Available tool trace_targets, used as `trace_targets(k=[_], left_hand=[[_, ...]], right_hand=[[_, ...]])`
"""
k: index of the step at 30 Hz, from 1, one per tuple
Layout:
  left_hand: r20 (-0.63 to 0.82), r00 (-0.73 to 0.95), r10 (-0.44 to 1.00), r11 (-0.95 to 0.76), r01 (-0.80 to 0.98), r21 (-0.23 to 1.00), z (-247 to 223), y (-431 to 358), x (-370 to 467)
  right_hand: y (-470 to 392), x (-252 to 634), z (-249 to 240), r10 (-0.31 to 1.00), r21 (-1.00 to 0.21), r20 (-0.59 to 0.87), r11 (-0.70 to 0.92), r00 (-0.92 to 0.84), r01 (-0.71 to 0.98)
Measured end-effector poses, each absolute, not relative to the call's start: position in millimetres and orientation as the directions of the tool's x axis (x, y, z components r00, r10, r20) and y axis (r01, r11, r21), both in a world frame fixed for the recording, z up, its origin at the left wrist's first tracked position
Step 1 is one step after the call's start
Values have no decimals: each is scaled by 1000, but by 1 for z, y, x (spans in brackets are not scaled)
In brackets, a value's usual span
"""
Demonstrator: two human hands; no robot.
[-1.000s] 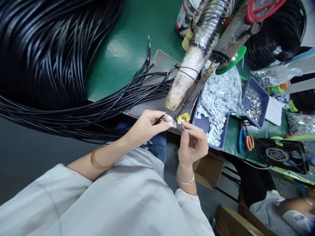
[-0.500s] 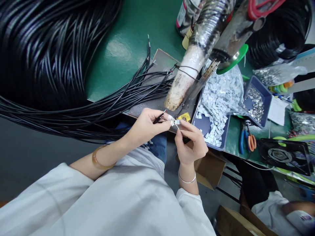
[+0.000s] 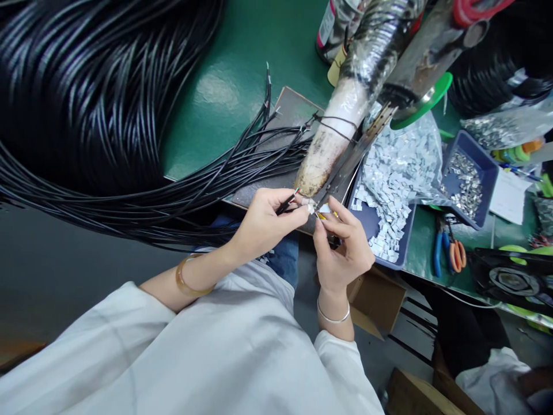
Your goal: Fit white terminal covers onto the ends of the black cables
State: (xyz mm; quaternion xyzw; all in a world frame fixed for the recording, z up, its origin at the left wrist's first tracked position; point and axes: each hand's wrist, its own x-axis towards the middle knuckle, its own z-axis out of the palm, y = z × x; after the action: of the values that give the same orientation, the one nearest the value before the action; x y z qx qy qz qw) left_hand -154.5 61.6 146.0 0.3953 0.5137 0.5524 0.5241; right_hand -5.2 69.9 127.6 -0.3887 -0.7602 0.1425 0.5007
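My left hand (image 3: 270, 222) is closed on a black cable (image 3: 287, 203), whose stripped end shows thin coloured wires. The same fingertips pinch a small white piece (image 3: 309, 203), perhaps a connector; its details are too small to tell. Close on its right, my right hand (image 3: 343, 248) pinches a thin pin-like piece (image 3: 318, 215) between thumb and fingers, its tip at the white piece. Whether the two touch is unclear. Just above both hands is the scorched white end of a wrapped tube (image 3: 322, 153), partly behind my fingertips.
Black cables (image 3: 185, 199) run left from a dark board (image 3: 294, 106) to a large bundle (image 3: 86, 86). A blue tray (image 3: 404, 253) holds small silvery tabs, another tray (image 3: 488, 167) metal bits. Pliers (image 3: 438, 248) lie right. A co-worker's sleeve (image 3: 492, 374) shows lower right.
The whole scene has shifted slightly right in view. My hands stay close together at the white piece, with the right fingertips shifted slightly. The left hand keeps its hold on the cable.
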Motion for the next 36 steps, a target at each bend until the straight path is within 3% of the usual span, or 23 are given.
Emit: trace_targets(k=[7,13,21,29,36], left_hand=[[-108,-79,991,100,-101,990,143,60,-157],[-47,-159,986,34,-87,996,144,59,-155],[-96,-86,992,88,-96,992,142,59,-156],[-17,-118,993,11,-50,999,149,58,-157],[-101,-31,994,98,-100,990,148,58,-158]], right_hand=[[71,-3,128,746,-611,641,638,-181,468],[72,-8,135,718,-549,669,650,-189,525],[69,-6,129,784,-646,603,588,-147,486],[70,-12,139,747,-591,646,618,-153,518],[66,-7,128,733,-599,662,644,-157,476]])
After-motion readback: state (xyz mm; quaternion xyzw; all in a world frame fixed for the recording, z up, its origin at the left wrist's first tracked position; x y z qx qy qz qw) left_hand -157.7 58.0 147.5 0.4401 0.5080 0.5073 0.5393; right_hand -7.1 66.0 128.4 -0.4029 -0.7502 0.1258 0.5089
